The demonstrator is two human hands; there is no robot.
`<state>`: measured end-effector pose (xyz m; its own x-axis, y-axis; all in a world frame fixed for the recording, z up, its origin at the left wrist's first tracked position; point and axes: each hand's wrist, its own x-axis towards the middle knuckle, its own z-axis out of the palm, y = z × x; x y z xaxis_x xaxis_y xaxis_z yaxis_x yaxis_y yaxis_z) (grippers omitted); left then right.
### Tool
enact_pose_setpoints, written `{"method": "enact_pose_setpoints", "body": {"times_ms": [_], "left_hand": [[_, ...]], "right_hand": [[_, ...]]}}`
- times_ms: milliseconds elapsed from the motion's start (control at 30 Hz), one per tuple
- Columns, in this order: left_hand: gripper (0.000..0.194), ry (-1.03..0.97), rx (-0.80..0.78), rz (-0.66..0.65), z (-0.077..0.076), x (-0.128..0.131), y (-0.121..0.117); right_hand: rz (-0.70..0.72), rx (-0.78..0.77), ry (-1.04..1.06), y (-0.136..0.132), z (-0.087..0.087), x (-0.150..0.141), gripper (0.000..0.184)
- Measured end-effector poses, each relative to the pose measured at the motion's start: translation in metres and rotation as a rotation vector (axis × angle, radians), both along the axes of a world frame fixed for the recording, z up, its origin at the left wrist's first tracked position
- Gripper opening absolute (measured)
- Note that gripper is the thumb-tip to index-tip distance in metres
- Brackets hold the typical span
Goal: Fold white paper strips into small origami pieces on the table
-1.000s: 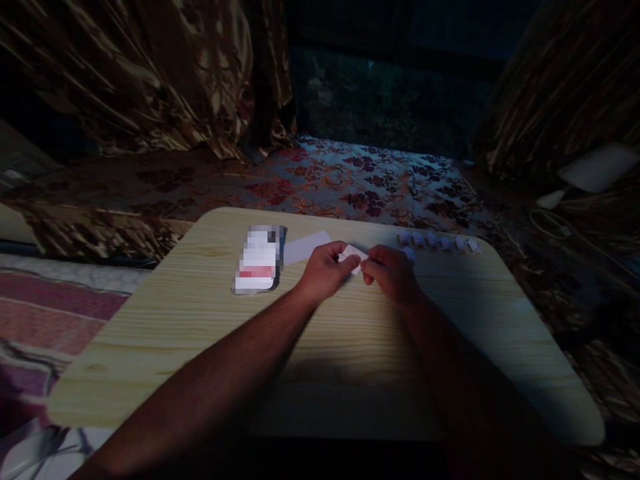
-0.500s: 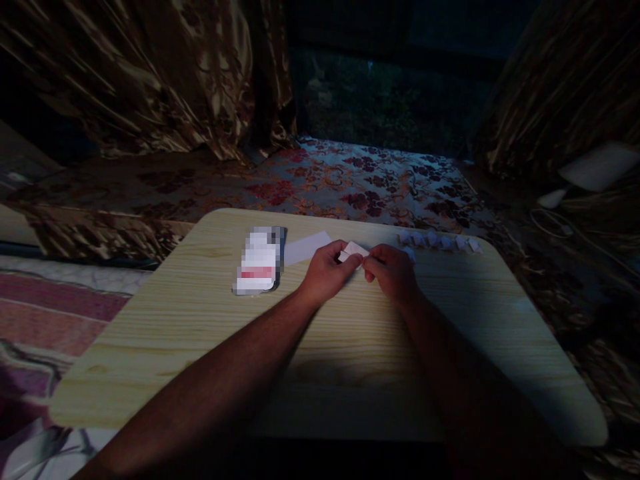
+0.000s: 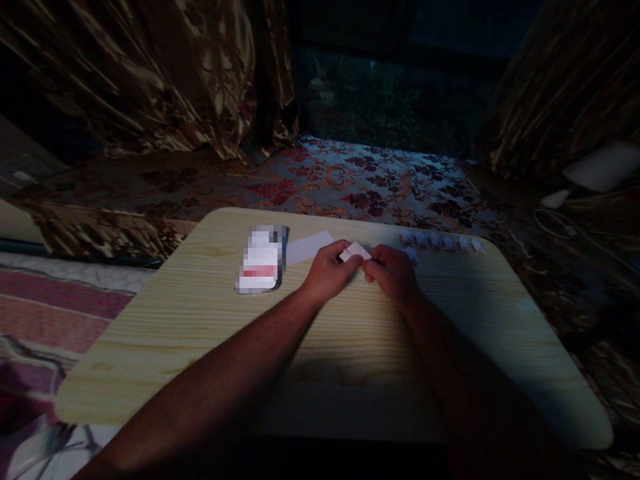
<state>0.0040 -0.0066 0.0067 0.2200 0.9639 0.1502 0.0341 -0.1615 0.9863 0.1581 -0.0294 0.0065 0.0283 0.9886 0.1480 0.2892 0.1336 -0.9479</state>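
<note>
A small folded piece of white paper (image 3: 357, 252) is held between my two hands above the far half of the wooden table (image 3: 320, 333). My left hand (image 3: 327, 273) grips its left side, the thumb lying on top. At its right edge, my right hand (image 3: 395, 272) pinches the paper between thumb and fingers. Left of my hands lies a flat white paper sheet (image 3: 309, 247), partly behind my left hand. Several small folded white paper pieces (image 3: 435, 241) sit in a row along the far right edge, and one more (image 3: 411, 254) lies just behind my right hand.
A phone (image 3: 260, 260), blurred by pixelation, lies on the table left of the sheet. Beyond the table is a ledge with a flowered cloth (image 3: 360, 180), flanked by gold curtains (image 3: 210, 80). A white lamp (image 3: 603, 167) stands at the right.
The folded paper has been turned slightly between my fingers, so more of its creased upper face shows. Both hands stay in nearly the same place; the items on the table have not moved.
</note>
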Motion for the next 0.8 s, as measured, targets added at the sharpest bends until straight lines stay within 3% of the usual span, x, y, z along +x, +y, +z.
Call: {"method": "enact_pose_setpoints", "body": {"times_ms": [300,567,800], "left_hand": [[0.015,-0.095,-0.071,0.060,-0.009,-0.001,0.006],[0.030,-0.159,-0.028,0.046,-0.016,-0.002,0.010],[0.032,-0.097,0.036,0.058,-0.015,-0.003,0.011]], "right_hand": [[-0.011,0.014,0.099,0.001,-0.003,-0.001,0.009],[-0.060,0.016,0.108,0.004,-0.010,-0.001,0.015],[-0.085,0.092,0.194,0.006,-0.014,-0.005,0.026]]}}
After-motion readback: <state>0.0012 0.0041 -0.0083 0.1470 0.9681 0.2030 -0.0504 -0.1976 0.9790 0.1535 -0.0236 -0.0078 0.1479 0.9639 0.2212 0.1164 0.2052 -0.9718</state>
